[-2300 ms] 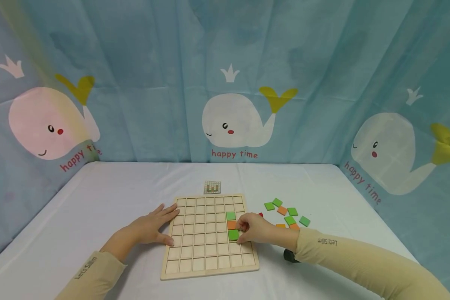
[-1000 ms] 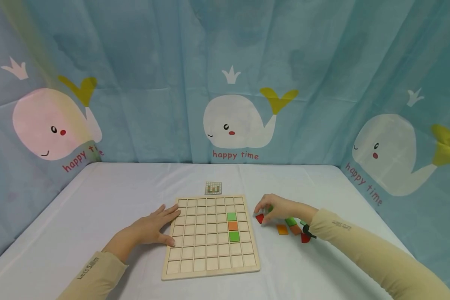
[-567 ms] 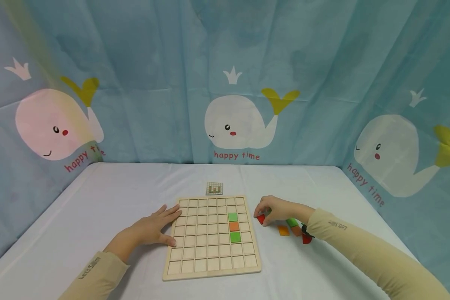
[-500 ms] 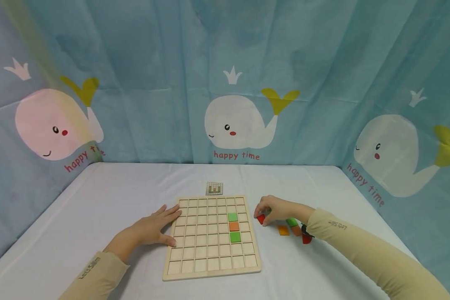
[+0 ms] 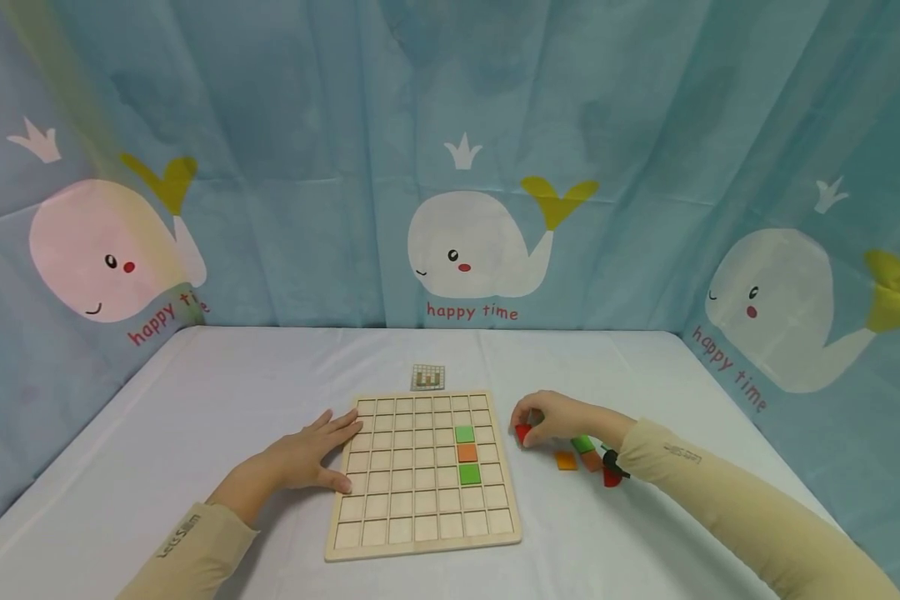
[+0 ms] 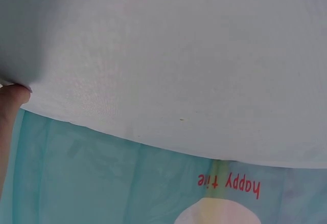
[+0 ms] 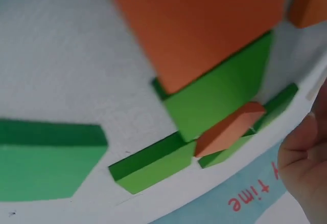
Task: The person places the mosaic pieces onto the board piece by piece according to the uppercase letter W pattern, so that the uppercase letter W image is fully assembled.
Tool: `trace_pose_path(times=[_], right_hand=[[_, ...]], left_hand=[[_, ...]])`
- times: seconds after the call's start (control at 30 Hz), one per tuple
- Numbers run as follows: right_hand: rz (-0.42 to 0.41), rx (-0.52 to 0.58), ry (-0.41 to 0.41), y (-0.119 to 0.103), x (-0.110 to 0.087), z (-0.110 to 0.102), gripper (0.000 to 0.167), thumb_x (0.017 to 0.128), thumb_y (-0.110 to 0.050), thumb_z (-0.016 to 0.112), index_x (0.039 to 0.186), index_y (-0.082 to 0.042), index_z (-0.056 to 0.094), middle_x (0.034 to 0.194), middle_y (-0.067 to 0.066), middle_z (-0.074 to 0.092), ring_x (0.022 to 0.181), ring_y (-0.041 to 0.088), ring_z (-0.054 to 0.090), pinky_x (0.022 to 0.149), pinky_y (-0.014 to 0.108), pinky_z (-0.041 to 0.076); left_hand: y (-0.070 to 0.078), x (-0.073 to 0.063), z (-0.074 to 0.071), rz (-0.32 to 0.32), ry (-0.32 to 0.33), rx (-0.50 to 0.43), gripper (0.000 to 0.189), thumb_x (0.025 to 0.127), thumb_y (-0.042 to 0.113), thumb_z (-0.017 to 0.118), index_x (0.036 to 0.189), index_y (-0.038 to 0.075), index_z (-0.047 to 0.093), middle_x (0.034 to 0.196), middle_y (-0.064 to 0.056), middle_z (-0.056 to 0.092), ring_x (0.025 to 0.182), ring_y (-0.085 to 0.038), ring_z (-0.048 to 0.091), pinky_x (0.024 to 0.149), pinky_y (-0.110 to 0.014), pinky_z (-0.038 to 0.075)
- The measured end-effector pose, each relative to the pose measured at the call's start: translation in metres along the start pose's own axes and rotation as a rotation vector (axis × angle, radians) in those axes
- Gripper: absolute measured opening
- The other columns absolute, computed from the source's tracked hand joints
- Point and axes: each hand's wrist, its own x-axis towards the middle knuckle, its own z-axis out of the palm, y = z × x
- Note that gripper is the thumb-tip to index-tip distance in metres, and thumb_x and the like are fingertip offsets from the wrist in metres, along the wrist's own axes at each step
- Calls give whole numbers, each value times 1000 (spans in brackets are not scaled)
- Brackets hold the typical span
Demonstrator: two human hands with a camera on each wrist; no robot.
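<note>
My left hand [image 5: 300, 458] rests with spread fingers on the left edge of a wooden grid board [image 5: 401, 504]. Its thumb [image 6: 13, 104] shows at the left of the left wrist view. Right of the board, my right hand [image 5: 558, 418] pinches a red tile [image 5: 522, 434] between thumb and fingers, low over the table. Three tiles sit in a column of the board's cells: light green [image 5: 465, 434], orange [image 5: 467, 452] and green [image 5: 470, 473]. In the right wrist view, the fingers are partly visible at the right edge; the red tile is out of sight there.
Loose tiles lie around my right hand, among them a yellow-orange one [image 5: 566, 461] and a red one [image 5: 612, 477]. Several green and orange tiles overlap, including a large-looking orange one [image 7: 204, 24]. Behind the board lies a small patterned card [image 5: 427, 377]. A whale-print curtain [image 5: 307, 167] backs the table.
My right hand has left the green tile on the board and moved right to the loose tiles, where it has taken hold of the red one. My left hand stays put.
</note>
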Motion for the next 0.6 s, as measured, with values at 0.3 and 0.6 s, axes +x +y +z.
trace_pose_path(times=[0.3,0.6], right_hand=[[-43,222,64,-16,-12,2,21,85,-6,75,102,3,67,87,-1,66,79,15,59,73,26,52],[34,405,95,-36,-23,13,28,87,-6,72,112,6,68,89,1,69,76,14,59,72,29,53]], left_hand=[[-1,0,1,0,2,-7,101,75,58,72,151,5,33,159,-14,20,141,-51,15,94,-78,26],[0,0,0,-5,0,-12,101,75,58,72,151,5,33,159,-14,20,141,-50,14,94,-78,25]])
